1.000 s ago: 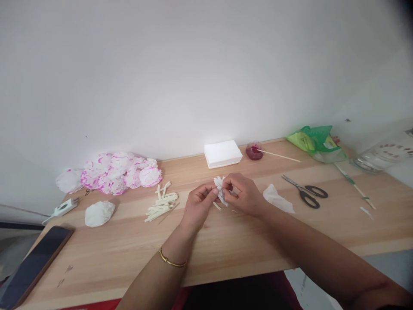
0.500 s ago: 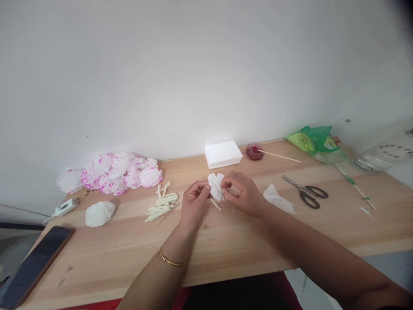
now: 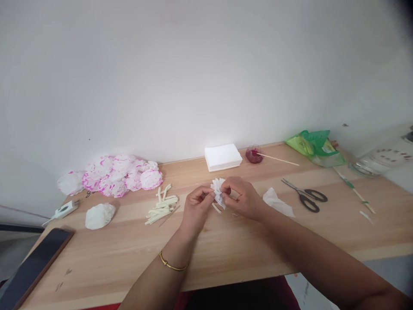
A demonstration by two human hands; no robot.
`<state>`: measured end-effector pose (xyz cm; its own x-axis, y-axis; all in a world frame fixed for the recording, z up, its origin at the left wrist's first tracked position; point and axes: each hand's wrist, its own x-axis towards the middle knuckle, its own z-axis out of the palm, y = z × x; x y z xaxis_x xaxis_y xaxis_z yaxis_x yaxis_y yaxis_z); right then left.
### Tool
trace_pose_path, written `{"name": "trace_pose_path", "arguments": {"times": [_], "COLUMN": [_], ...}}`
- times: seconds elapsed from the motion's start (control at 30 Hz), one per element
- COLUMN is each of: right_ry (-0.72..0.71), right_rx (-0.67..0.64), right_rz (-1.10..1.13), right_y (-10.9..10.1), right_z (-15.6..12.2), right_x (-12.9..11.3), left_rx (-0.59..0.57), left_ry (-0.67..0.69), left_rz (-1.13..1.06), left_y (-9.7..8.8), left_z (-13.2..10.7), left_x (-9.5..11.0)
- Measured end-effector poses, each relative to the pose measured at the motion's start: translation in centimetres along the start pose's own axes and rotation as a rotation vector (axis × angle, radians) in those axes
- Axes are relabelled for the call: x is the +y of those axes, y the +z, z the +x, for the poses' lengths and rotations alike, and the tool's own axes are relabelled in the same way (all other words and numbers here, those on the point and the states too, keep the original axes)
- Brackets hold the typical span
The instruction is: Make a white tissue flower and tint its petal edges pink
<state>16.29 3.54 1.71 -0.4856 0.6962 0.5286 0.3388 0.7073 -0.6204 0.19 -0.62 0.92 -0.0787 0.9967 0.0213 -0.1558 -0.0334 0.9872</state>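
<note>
A gathered, pleated white tissue paper [image 3: 218, 189] is pinched between both hands over the middle of the table. My left hand [image 3: 198, 206] grips its left side with thumb and forefinger. From the right, my right hand [image 3: 241, 198] pinches the ruffled tissue near its centre. Just below it on the wood lies a short pale strip [image 3: 216, 208]. A loose white tissue piece [image 3: 277, 202] rests right of my right hand. To the left of my left hand is a pile of pale green strips [image 3: 162, 209].
Behind the hands are a white tissue stack [image 3: 223, 157] and a dark red cup [image 3: 254, 155] with a stick. Scissors [image 3: 306, 194], a green bag [image 3: 318, 148] and a glass jar [image 3: 380, 157] are right. Pink-edged paper flowers [image 3: 119, 174], a white tissue ball [image 3: 100, 215] and a phone [image 3: 38, 267] are left.
The tissue is bunched narrower and more ruffled between my fingers. Both hands have shifted slightly right and down in the view, still pinching it.
</note>
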Motion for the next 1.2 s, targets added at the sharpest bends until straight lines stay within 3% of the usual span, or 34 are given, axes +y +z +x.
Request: {"name": "trace_pose_path", "arguments": {"times": [0.1,0.23,0.4,0.77,0.97,1.1,1.2], "right_ry": [0.046,0.117,0.123,0.031,0.005,-0.048,0.034], "right_rx": [0.008,0.022,0.029,0.208,0.177,0.088,0.066], "right_rz": [0.019,0.063,0.064,0.044,0.036,-0.051,-0.09], "right_y": [-0.2,-0.3,0.2,1.5,1.2,1.3,1.9], "right_z": [0.0,0.1,-0.1,-0.5,-0.5,0.1,0.7], "right_x": [-0.1,-0.2,0.3,0.9,-0.4,-1.5,-2.0], "left_rx": [0.022,0.159,0.239,0.195,0.215,0.234,0.255], "left_ry": [-0.072,-0.143,-0.163,0.018,0.129,0.18,0.283], "left_rz": [-0.147,-0.303,-0.36,-0.189,-0.019,0.048,0.172], "left_y": [0.2,0.2,-0.2,-0.4,-1.1,-1.1,-0.9], "left_z": [0.1,0.5,0.8,0.5,0.8,0.5,0.0], "left_x": [0.0,0.3,0.5,0.3,-0.2,0.3,0.8]}}
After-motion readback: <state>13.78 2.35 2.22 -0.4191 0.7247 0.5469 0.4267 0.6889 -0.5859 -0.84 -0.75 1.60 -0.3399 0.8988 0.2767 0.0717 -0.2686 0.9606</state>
